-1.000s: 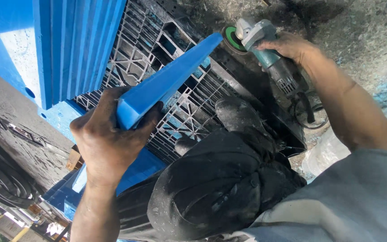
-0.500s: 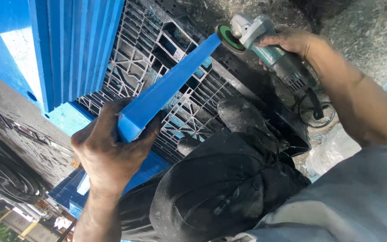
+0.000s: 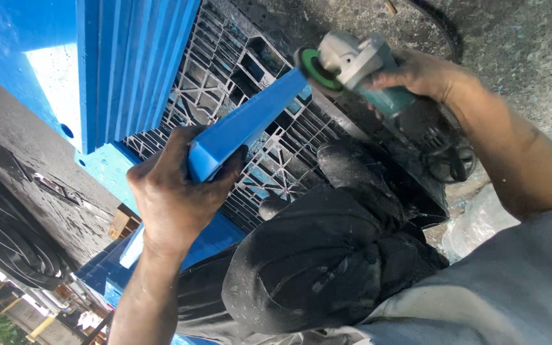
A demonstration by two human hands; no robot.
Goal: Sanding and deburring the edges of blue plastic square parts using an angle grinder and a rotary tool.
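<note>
Gripping blue plastic bar (image 3: 244,124) in closed left hand (image 3: 177,191); right hand (image 3: 416,73) clenched around angle grinder (image 3: 359,64), disc now brought against bar's far end, closer than before.

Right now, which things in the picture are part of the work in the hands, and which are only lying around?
In use:
- blue plastic bar, gripped by the left hand
- angle grinder, held by the right hand, its green-backed disc at the bar's far end

Lying about:
- dark grid pallet underneath
- ribbed blue panel
- grinder's coiled cord
- small wooden block
</note>
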